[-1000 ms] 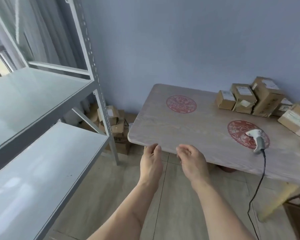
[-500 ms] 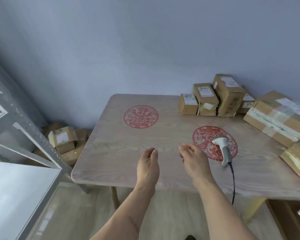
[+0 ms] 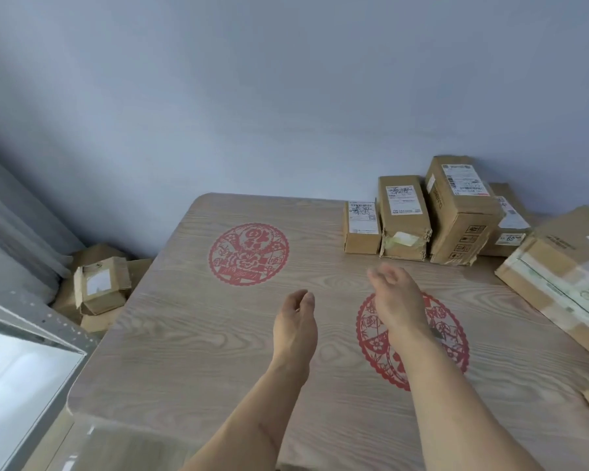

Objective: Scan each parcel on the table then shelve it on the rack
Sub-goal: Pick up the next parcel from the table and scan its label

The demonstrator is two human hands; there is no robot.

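Observation:
Several brown cardboard parcels stand at the far right of the wooden table (image 3: 191, 351): a small one (image 3: 361, 229), a taller one (image 3: 403, 219), a big upright one (image 3: 459, 212) and a large flat taped one (image 3: 565, 277). My left hand (image 3: 295, 324) hovers over the table's middle, fingers relaxed, holding nothing. My right hand (image 3: 397, 300) is stretched toward the parcels, fingers loose and blurred, also holding nothing. My right forearm hides the scanner. A corner of the grey metal rack (image 3: 24, 331) shows at the lower left.
Two red paper-cut decals lie on the tabletop, the far decal (image 3: 249, 253) and the near decal (image 3: 453, 334). More cardboard boxes (image 3: 99, 283) are piled on the floor between table and rack. A blue wall stands behind the table.
The view has swung right from the rack to the table and drawn closer. Both hands moved forward over the tabletop, the right one further toward the parcels. The scanner is now hidden.

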